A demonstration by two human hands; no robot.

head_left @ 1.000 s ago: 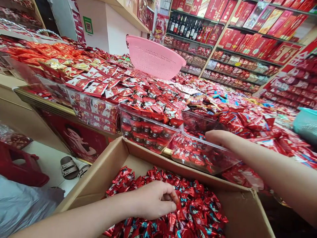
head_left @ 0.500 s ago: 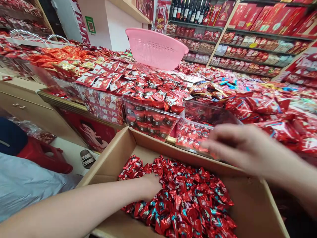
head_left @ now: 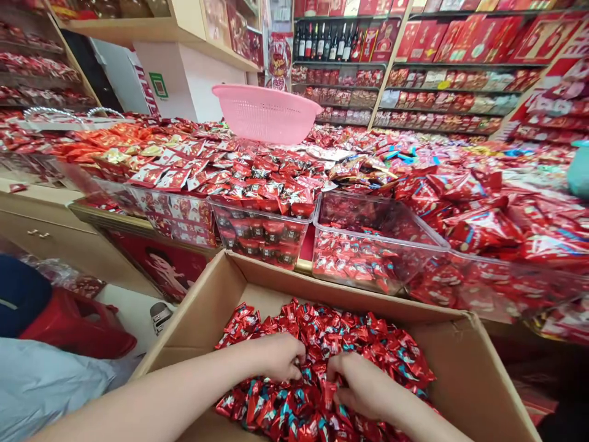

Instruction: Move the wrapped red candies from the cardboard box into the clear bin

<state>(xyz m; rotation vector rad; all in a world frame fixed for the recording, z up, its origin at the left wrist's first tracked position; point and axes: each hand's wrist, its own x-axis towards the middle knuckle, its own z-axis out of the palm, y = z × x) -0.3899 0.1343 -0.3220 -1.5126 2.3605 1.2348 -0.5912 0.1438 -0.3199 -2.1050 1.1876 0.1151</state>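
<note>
A cardboard box (head_left: 453,362) stands open before me, with a heap of red and teal wrapped candies (head_left: 294,411) in it. My left hand (head_left: 283,357) reaches into the middle of the heap, its fingers curled in; what lies inside them is hidden. Just to its right, my right hand (head_left: 356,383) has its thumb and fingers closed around a red wrapped candy. Beyond the box's far wall sits a clear plastic bin (head_left: 381,236), part filled with similar small red candies.
Clear bins heaped with red-wrapped sweets (head_left: 276,230) line the counter behind the box. A pink perforated basket (head_left: 267,113) rests on the sweets. Shelves with bottles (head_left: 324,43) and red boxes (head_left: 492,40) stand at the back. A red stool (head_left: 83,319) is at left.
My right hand has come down from over the clear bin into the candy heap. My left hand has lifted slightly, its fingers now showing. The view has tilted upward and turned slightly right.
</note>
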